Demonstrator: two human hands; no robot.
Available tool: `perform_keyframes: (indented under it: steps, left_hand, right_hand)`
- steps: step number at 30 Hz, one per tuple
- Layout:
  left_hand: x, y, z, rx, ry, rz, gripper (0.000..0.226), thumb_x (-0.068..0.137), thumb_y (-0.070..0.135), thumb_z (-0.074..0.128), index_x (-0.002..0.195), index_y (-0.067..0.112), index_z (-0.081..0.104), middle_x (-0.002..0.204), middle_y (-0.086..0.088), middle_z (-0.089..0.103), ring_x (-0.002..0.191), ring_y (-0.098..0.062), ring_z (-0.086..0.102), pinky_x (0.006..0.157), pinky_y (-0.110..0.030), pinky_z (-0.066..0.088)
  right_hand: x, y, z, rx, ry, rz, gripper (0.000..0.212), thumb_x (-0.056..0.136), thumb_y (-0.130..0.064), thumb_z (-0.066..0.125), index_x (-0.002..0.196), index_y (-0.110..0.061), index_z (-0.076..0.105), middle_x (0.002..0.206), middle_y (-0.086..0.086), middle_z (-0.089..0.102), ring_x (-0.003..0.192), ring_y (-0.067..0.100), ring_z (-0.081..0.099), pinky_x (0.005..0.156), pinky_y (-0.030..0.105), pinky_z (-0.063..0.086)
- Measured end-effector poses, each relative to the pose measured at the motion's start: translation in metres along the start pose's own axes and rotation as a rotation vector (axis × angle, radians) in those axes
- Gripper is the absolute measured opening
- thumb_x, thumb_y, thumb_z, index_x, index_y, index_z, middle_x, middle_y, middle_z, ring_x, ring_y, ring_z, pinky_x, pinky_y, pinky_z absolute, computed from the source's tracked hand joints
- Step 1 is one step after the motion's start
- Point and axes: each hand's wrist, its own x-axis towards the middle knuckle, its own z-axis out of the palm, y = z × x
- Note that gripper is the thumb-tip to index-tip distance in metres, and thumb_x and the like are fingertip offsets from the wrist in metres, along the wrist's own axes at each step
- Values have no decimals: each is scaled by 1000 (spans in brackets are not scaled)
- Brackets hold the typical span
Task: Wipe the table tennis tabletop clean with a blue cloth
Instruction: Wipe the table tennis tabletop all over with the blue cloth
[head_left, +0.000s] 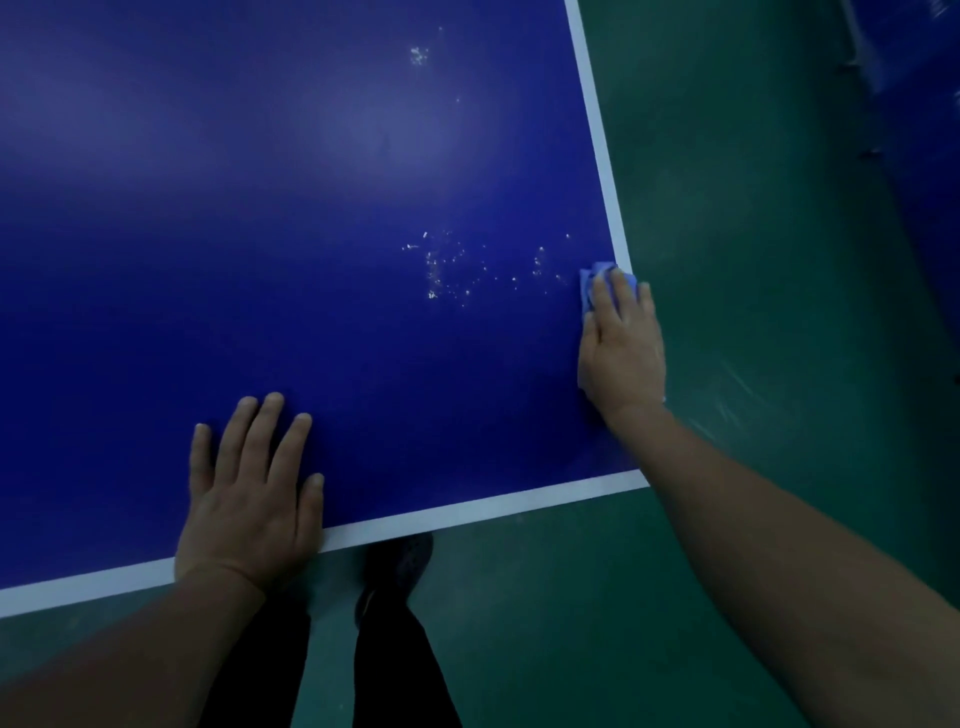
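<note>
The dark blue table tennis tabletop (260, 234) with white edge lines fills most of the view. My right hand (621, 343) presses flat on a light blue cloth (589, 283) at the table's right edge, fingers straight; only the cloth's far end shows past my fingertips. White crumbs (447, 270) are scattered on the surface just left of the cloth, and a smaller patch of crumbs (418, 56) lies farther away. My left hand (249, 499) rests flat on the table near its front edge, fingers spread.
The table's near right corner (641, 480) sits between my arms. Green floor (753, 260) runs along the right side and front. My dark trouser legs and a shoe (402, 566) stand below the front edge. A blue panel (919, 130) stands at the far right.
</note>
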Motion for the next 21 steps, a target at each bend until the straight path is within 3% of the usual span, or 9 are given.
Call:
perform_keyframes:
  steps: [2,4,7,12,16,19,21]
  left_hand:
    - [-1,0,1,-3,0,10,66,93,41,28,144,4,46,158,-19,30,149,-31,16,120,-57,3]
    - [-2,-1,1,-4,7,18,65,93,41,29,143,3,46,157,-19,31,149,-32,17,120,-58,4]
    - [-1,-2,3,2,-2,17,65,93,41,30,143,3,47,157,-19,31,149,-33,18,120,-58,4]
    - [2,0,1,-5,-14,13,65,92,41,30,142,3,48,157,-19,32,149,-33,18,121,-56,2]
    - [1,2,-2,-5,-27,5,65,92,41,30,143,4,47,157,-19,31,149,-31,17,121,-53,-1]
    - [1,2,-3,-7,-31,8,65,93,41,30,143,4,48,157,-19,32,149,-32,18,121,-56,3]
    - [2,4,-3,-8,-38,4,64,93,41,30,142,3,49,156,-19,34,148,-32,20,120,-58,7]
  right_hand:
    - [-22,4,-3,-19,83,-73,32,94,-4,46,124,3,56,149,10,36,140,29,26,113,57,35]
    - [-74,6,-9,27,15,48,44,99,-8,46,143,-7,45,157,4,32,150,20,16,118,51,31]
    - [-130,3,-16,57,-82,207,48,104,-25,39,151,-17,42,160,2,34,150,33,20,116,49,33]
    - [-71,8,-14,63,-144,205,46,106,-19,41,151,-15,42,161,3,33,150,36,21,120,43,26]
    - [-34,13,-7,78,-112,311,47,106,-18,38,152,-11,37,161,8,30,149,33,22,123,47,21]
    - [-83,4,-9,-51,-72,62,55,97,1,47,150,-3,35,157,14,31,149,34,19,119,57,27]
    - [-117,-14,-11,-16,-106,-2,65,95,-1,47,156,-12,28,161,10,28,153,29,6,116,57,33]
